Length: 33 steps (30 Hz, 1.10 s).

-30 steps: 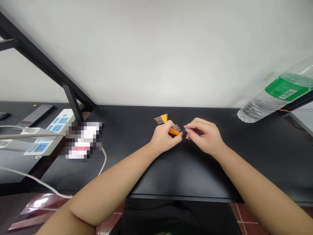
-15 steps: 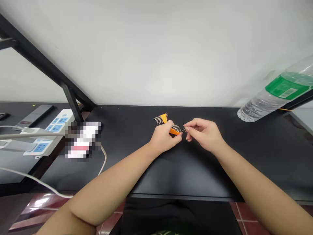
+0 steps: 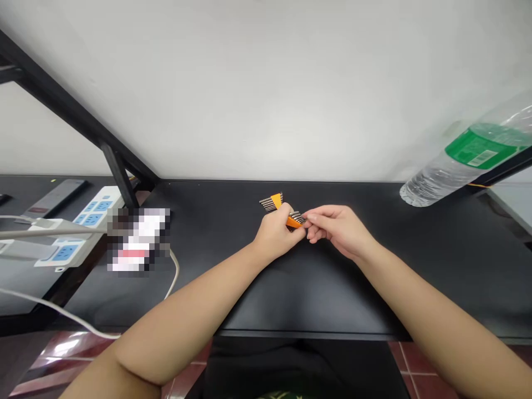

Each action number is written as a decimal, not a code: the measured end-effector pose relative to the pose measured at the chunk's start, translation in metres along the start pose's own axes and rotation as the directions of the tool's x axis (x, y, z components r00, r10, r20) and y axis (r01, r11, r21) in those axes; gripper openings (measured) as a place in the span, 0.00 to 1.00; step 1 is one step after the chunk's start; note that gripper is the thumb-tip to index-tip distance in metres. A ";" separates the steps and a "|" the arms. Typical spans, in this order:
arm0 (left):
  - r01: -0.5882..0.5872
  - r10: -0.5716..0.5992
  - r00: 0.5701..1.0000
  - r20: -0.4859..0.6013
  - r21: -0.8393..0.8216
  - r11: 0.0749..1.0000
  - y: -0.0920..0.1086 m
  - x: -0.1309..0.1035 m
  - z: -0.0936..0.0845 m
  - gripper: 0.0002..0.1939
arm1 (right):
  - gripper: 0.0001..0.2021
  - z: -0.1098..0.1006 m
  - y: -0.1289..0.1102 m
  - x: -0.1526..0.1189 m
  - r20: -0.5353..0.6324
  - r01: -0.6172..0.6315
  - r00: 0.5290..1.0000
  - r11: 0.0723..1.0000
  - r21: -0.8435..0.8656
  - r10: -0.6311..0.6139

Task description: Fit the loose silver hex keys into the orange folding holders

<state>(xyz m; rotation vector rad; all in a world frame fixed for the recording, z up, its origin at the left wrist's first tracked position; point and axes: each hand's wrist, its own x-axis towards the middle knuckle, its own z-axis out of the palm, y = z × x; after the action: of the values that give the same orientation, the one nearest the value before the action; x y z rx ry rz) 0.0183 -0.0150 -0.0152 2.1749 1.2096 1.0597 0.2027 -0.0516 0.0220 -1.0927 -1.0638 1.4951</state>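
My left hand (image 3: 275, 231) is closed around an orange bit holder (image 3: 294, 223), with several slim metal bits (image 3: 297, 216) standing in a row along it. My right hand (image 3: 338, 226) is at the right end of that holder, thumb and forefinger pinched together. Between those fingertips is a thin metal bit, mostly hidden now by the fingers and the row. Just beyond my left hand, a second yellow-orange holder (image 3: 276, 201) with a row of metal bits lies on the black tabletop (image 3: 353, 293).
A clear water bottle (image 3: 451, 163) with a green label stands at the right. At the left are a blurred-out phone (image 3: 141, 238), a white power strip (image 3: 97, 213) with plugs, a white cable (image 3: 175, 266) and a dark phone (image 3: 58, 198). A white wall (image 3: 266, 100) rises behind.
My right hand has moved left with the thin metal bit, bringing it against the end of the orange holder. My left hand keeps its hold. The view has shifted slightly.
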 end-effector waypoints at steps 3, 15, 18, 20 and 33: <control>0.010 -0.009 1.000 0.017 -0.055 0.998 0.000 0.000 0.000 0.17 | 0.18 -0.002 0.004 0.002 0.023 -0.006 1.000 0.998 -0.061 0.008; -0.017 0.016 1.000 -0.002 -0.038 0.999 0.004 -0.002 -0.001 0.15 | 0.14 -0.010 0.009 0.007 0.089 0.040 0.996 0.993 -0.111 -0.030; -0.007 0.007 1.000 0.008 -0.067 0.998 0.003 -0.001 -0.001 0.15 | 0.16 -0.011 0.010 0.009 0.113 0.057 0.993 0.967 -0.247 -0.030; -0.017 0.019 1.000 0.023 -0.065 0.998 0.003 -0.002 -0.001 0.15 | 0.16 -0.012 0.011 0.009 0.163 0.053 0.987 0.923 -0.382 0.011; 0.117 -0.106 0.993 0.056 -0.245 0.962 0.004 -0.001 0.002 0.21 | 0.24 0.001 0.025 0.007 0.122 0.105 0.990 0.944 -0.312 -0.070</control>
<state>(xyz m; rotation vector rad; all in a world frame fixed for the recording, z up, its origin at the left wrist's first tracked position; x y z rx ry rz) 0.0221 -0.0183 -0.0142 1.9069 1.1020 1.0516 0.1958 -0.0487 -0.0031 -1.1757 -1.4498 1.3540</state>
